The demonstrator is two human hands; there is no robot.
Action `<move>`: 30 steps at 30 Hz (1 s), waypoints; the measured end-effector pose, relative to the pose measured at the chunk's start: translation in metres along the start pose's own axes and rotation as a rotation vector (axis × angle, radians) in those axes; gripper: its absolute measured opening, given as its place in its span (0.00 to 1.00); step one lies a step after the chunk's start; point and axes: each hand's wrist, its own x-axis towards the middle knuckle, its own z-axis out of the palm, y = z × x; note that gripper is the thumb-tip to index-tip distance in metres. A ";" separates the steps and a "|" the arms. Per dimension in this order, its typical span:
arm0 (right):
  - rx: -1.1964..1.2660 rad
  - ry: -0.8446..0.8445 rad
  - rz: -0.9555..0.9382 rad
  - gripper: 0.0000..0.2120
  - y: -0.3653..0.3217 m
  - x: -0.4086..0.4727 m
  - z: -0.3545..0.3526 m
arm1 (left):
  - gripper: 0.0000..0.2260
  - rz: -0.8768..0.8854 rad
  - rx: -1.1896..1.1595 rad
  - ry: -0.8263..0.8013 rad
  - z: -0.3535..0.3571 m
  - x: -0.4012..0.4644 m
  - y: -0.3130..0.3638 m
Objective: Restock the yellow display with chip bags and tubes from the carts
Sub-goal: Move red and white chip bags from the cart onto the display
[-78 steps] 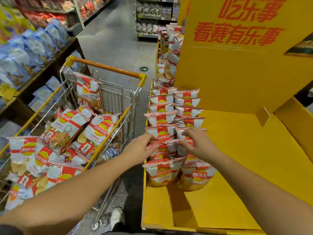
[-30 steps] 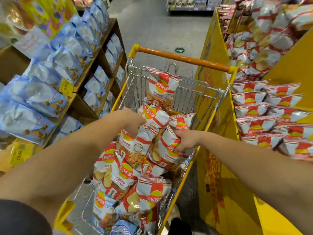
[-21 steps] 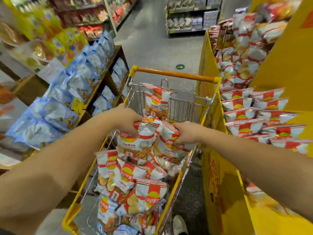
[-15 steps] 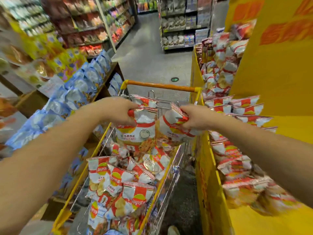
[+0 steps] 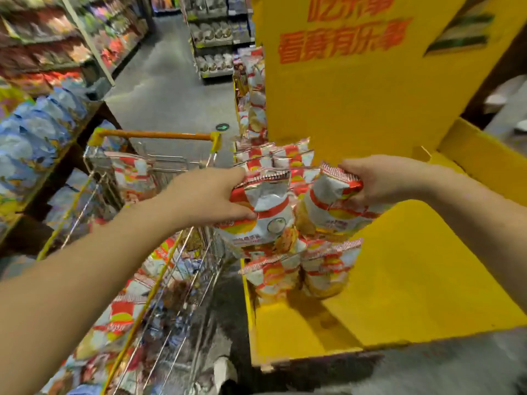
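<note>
Fingers (image 5: 242,213) of the left hand (image 5: 208,195) curl round the crimped top of one chip bag (image 5: 262,220); the right hand (image 5: 379,181) is likewise clamped on the top seam of a second bag (image 5: 328,212). Both bags hang long axis roughly vertical, tops up, side by side and just touching, over the front of the yellow display (image 5: 413,266). Directly below and toward the viewer sit the front bags of the stocked row (image 5: 296,275), two abreast, w/ more bags lined up behind toward the backboard (image 5: 342,109). Bare yellow shelf lies in front of that row, closer to the person than the held bags, so the next set-down probably calls for lowering both and drawing them back. Left hand is nearer the cart (image 5: 159,218), which stands just left of the display w/ plenty of bags in it; restock looks partway done. Frame is motion-blurred, esp. at the edges.
</note>
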 end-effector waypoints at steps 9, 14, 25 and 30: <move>-0.072 -0.388 0.041 0.17 0.046 -0.048 0.076 | 0.20 0.018 -0.088 -0.185 0.087 0.001 0.110; -0.103 -0.439 -0.036 0.19 0.038 -0.047 0.134 | 0.23 -0.072 -0.116 -0.261 0.147 -0.007 0.127; -0.128 -0.210 -0.169 0.09 0.018 -0.012 0.249 | 0.21 -0.203 -0.040 -0.210 0.245 -0.026 0.125; -0.177 -0.173 -0.188 0.18 0.016 -0.005 0.265 | 0.22 -0.266 -0.044 -0.194 0.264 -0.027 0.117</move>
